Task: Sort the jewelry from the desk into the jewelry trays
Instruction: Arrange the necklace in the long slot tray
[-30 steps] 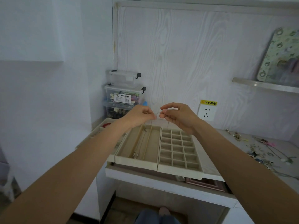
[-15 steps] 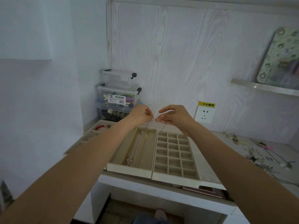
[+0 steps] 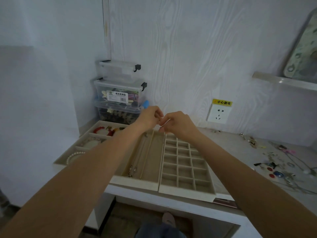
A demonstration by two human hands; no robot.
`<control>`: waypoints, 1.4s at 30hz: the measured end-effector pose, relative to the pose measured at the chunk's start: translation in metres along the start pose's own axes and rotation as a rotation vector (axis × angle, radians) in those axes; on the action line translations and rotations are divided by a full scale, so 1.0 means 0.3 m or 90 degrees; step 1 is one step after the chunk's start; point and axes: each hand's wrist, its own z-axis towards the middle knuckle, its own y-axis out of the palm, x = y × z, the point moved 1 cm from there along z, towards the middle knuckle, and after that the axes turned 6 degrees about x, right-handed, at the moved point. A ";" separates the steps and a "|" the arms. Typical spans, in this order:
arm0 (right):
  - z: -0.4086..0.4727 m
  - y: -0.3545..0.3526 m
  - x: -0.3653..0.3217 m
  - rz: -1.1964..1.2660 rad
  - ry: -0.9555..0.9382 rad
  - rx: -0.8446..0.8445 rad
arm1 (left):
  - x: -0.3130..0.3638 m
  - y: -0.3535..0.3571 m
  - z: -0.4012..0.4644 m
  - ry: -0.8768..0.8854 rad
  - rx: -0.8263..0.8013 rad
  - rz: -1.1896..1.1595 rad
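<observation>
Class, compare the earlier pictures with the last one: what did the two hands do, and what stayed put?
The left hand and right hand drew closer until their fingertips meet above the long tray, both pinching something small, too fine to identify. The chains in that tray, the grid tray and the loose jewelry stayed put.

Matt beige velvety lining covers the trays (image 3: 187,190); clear glossy plastic bins (image 3: 120,93) stack behind, against a pale wood-grain panel (image 3: 188,48). Shiny metal chains (image 3: 137,157) lie inside; desk (image 3: 228,145) looks matt grey.
</observation>
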 end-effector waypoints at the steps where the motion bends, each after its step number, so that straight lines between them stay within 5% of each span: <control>1: -0.001 -0.002 -0.002 -0.005 0.001 0.002 | -0.005 0.001 0.001 0.007 0.011 0.000; 13: 0.009 0.002 0.013 -0.019 0.029 -0.002 | -0.038 0.048 -0.008 0.041 -0.186 0.147; 21: -0.040 0.015 0.009 0.030 0.008 -0.072 | -0.041 0.015 -0.046 0.073 -0.151 0.100; 34: -0.180 0.137 -0.054 -0.211 -0.059 -0.087 | -0.021 -0.087 -0.196 0.058 -0.151 0.189; 42: -0.252 0.149 -0.093 -0.255 -0.085 -0.210 | -0.022 -0.111 -0.283 0.032 -0.212 0.217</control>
